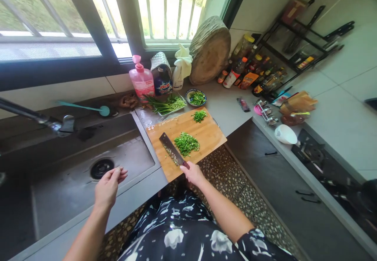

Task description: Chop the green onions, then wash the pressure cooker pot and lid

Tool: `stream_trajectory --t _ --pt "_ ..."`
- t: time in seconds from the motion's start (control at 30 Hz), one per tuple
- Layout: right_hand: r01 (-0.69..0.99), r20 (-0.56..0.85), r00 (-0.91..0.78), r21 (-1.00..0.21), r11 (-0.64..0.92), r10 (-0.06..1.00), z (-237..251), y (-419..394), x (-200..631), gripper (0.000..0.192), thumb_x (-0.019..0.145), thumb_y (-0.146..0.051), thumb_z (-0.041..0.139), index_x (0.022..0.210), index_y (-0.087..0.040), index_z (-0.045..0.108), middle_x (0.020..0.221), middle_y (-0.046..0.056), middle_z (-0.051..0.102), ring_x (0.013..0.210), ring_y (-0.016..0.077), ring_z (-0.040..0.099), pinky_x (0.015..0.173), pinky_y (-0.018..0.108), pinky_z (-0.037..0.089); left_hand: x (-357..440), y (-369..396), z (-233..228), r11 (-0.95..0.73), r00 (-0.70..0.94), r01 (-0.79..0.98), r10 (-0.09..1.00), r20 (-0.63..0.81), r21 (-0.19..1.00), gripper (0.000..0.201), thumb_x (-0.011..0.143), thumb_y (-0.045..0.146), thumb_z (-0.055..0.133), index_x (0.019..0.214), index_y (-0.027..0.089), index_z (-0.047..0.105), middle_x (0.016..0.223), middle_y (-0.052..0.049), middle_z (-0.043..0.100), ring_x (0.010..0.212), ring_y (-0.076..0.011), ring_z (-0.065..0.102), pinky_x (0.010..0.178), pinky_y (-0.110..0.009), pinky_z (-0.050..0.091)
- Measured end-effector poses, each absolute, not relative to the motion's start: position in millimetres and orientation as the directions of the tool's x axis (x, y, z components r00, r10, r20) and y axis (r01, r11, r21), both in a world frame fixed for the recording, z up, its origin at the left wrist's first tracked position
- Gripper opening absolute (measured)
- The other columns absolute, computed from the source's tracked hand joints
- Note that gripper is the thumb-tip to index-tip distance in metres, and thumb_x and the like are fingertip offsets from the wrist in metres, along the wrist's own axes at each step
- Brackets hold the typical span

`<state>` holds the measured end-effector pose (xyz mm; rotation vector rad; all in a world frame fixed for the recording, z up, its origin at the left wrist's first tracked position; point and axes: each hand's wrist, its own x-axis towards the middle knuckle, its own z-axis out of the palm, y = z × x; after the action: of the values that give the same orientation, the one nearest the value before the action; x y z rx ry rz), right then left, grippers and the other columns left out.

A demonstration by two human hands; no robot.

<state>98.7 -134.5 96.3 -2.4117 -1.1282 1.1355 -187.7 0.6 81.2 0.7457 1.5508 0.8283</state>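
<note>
My right hand (193, 174) is wrapped around the handle of a cleaver (172, 150), whose dark blade lies over the left part of a wooden cutting board (210, 134). Bits of chopped green cling to the blade. Beside it on the board is a large pile of chopped scallions (186, 143), and a smaller chopped heap (199, 115) lies near the back edge. Over the sink (129, 148), my left hand (110, 184) is closed, thumb and fingers together; whether anything is between them I cannot make out.
Behind the board are a tray of long green stalks (169, 105) and a patterned bowl of greens (196, 97). A pink pump bottle (141, 78) and a round wooden block (211, 53) stand by the window. Sauce bottles (235, 72), a white bowl (285, 134) and a stove (312, 147) are right.
</note>
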Motion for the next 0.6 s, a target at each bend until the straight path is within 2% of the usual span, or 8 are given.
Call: stream_trajectory --t 0.17,0.43,0.6 --pt "0.584 -0.559 0.318 -0.521 -0.623 0.766 83 -132 80 0.038 0.085 -0.056 0.047 0.089 -0.022 0.062 0.069 0.0 0.064 0.061 0.0127 0.058 0.053 0.02 0.034 -185 1 86 0.566 -0.12 0.029 0.82 -0.559 0.824 0.029 0.065 0.04 0.065 0.08 0.016 0.063 0.074 -0.002 0.066 0.069 -0.0159 0.063 0.098 -0.049 0.042" --pt "0.639 -0.475 0.457 -0.413 -0.649 0.752 81 -129 130 0.041 0.088 -0.057 0.04 0.092 -0.022 0.061 0.079 0.003 0.066 0.07 0.0147 0.06 0.056 0.021 0.035 -186 3 80 0.564 -0.087 0.05 0.825 -0.559 0.825 0.028 0.067 0.04 0.064 0.082 0.017 0.062 0.075 -0.001 0.066 0.069 -0.0147 0.063 0.098 -0.048 0.042" --pt "0.709 -0.454 0.283 -0.495 -0.503 0.845 85 -140 164 0.042 0.087 -0.057 0.044 0.084 -0.019 0.061 0.066 0.0 0.061 0.06 0.0112 0.053 0.053 0.02 0.031 -183 5 83 0.56 -0.091 0.052 0.827 -0.554 0.827 0.027 0.066 0.038 0.065 0.082 0.016 0.063 0.074 -0.002 0.067 0.069 -0.0156 0.063 0.096 -0.046 0.045"
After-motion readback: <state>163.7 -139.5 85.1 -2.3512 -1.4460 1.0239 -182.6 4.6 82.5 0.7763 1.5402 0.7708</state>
